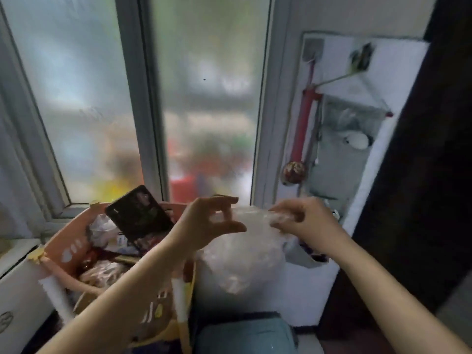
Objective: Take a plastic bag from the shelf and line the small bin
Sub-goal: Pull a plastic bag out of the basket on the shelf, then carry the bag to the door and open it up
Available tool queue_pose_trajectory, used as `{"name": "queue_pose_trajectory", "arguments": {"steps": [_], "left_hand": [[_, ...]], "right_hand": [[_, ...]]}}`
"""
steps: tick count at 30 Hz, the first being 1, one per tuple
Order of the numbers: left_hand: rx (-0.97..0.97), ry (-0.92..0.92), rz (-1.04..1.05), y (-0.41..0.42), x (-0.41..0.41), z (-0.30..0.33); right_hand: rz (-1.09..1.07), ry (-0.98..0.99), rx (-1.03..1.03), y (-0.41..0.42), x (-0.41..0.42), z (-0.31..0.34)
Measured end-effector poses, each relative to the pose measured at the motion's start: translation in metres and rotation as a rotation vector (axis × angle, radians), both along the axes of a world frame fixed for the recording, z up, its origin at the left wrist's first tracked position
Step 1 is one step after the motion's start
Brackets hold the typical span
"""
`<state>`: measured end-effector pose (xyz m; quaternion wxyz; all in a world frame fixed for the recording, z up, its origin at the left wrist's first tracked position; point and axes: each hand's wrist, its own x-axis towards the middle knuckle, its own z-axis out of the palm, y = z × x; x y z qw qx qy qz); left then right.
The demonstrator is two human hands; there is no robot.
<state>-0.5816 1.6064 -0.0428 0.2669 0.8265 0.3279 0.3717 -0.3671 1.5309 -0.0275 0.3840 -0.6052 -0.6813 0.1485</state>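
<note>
We hold both bare forearms raised in front of the frosted window, our left hand [212,221] turned palm inward with thumb and fingers [227,200] curled toward each other, pinching the upper edge of a thin, clear, crinkled plastic bag [245,259]. Our right hand [301,221] grips the same edge, fingers pressed together on a bunched fold, so the bag hangs between them above a pale teal bin [245,333], beside an orange plastic basket [69,249] of clutter. No writing is legible through the blur.
</note>
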Motion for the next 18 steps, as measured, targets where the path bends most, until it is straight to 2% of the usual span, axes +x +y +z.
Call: {"name": "queue_pose_trajectory", "arguments": {"steps": [2, 5, 8, 18], "left_hand": [[-0.06, -0.047, -0.112, -0.019, 0.046, 0.001], [-0.078, 0.029, -0.252, -0.056, 0.12, 0.001], [-0.093, -0.01, -0.475, -0.11, 0.2, -0.003], [-0.283, -0.044, -0.992, -0.377, 0.445, -0.013]], "right_hand": [[-0.08, 0.052, -0.02, -0.046, 0.036, -0.002], [-0.16, 0.14, -0.011, -0.118, 0.087, -0.006], [-0.262, 0.2, 0.038, -0.204, 0.134, -0.01], [-0.847, 0.276, 0.313, -0.499, 0.273, -0.015]]}}
